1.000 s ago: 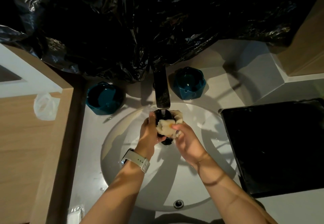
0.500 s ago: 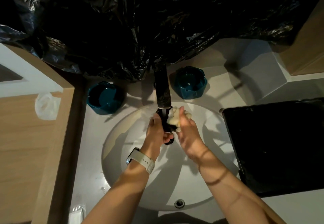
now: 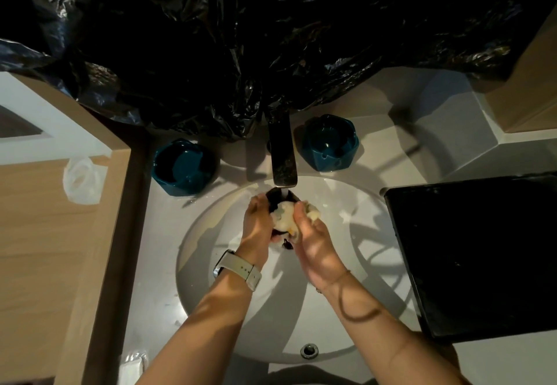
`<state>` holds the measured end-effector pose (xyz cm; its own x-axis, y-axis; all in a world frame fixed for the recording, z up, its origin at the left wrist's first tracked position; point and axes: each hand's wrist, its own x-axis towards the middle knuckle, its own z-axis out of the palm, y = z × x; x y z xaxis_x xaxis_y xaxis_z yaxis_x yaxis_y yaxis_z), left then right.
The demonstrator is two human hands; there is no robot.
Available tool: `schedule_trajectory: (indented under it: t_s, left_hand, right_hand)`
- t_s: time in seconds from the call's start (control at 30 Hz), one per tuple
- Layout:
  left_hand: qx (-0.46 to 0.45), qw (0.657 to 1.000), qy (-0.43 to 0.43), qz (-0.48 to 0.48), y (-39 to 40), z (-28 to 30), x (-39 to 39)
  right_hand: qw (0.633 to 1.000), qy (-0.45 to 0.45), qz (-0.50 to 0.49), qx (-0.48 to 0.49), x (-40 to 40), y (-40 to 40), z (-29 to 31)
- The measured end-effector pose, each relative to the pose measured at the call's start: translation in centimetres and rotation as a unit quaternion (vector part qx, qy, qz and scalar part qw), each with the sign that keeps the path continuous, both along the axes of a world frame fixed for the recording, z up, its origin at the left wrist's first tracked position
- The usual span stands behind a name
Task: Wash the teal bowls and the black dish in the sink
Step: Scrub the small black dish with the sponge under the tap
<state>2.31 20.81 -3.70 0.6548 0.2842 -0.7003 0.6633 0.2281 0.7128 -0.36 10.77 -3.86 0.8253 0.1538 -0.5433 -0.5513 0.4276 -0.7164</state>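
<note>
The person holds the black dish [image 3: 272,200] over the far side of the sink [image 3: 361,203], directly beneath the spout of the faucet [image 3: 282,158]. The left hand [image 3: 258,224] has its fingers curled round the dish's left side, while the right hand [image 3: 313,241] grips a pale sponge [image 3: 286,217] and presses it against the dish. The dish is small and dark, mostly hidden by hands and sponge, so its exact shape cannot be told. Judged from its look it is glazed and rigid, likely slick when wet and soapy, and breakable if dropped against the basin; a hold wrapped round the rim and outer wall, as the left hand has now, seems the safest. The two teal bowls wait on the counter's far edge: the left teal bowl [image 3: 184,169] just left of the faucet, the right teal bowl [image 3: 330,143] just right of it, both upright and apart from the basin. They too look glazed and fairly heavy for their size. The pale counter [image 3: 452,131] carries a black tray [image 3: 476,252] along its right side. Crumpled black plastic sheeting [image 3: 241,37] covers the wall behind, and a wooden cabinet [image 3: 45,233] flanks the left. The light is dim, with hard shadows across the basin.
</note>
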Motion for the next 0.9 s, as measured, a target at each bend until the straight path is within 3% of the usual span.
schedule_trajectory:
  t_s: [0.07, 0.17, 0.23, 0.4, 0.53, 0.63, 0.8, 0.9]
  left_hand:
    - [-0.013, 1.0, 0.007, -0.007, -0.3, -0.8, -0.7]
    - [-0.021, 0.999, -0.007, -0.049, -0.2, -0.6, -1.9]
    - [0.013, 0.995, -0.043, -0.09, 0.1, 0.0, -2.3]
    - [0.14, 0.965, -0.124, -0.186, 0.6, -0.1, -1.3]
    - [0.031, 0.997, -0.025, -0.067, 0.4, -0.6, -0.8]
    - [0.006, 0.996, -0.044, -0.083, 0.1, -0.7, -1.8]
    - [0.142, 0.963, -0.128, -0.19, 0.7, 0.0, -1.2]
    - [0.138, 0.97, -0.08, -0.183, 0.8, -0.1, -0.1]
  right_hand:
    - [1.0, 0.007, 0.007, 0.004, -0.1, -0.3, -0.3]
    - [0.996, 0.085, -0.011, -0.032, 1.7, -0.9, -0.7]
    - [0.992, 0.118, -0.025, -0.044, 3.0, -1.2, -0.9]
    - [0.994, 0.089, 0.008, -0.062, 2.4, -1.0, -0.7]
    - [0.998, 0.014, 0.046, -0.05, -0.3, -1.0, -1.2]
    - [0.996, 0.041, 0.039, -0.07, 0.9, -1.4, -0.3]
    - [0.992, 0.108, 0.037, -0.046, 4.0, -2.1, -0.1]
    - [0.995, 0.092, 0.038, -0.008, 3.5, -1.5, 0.6]
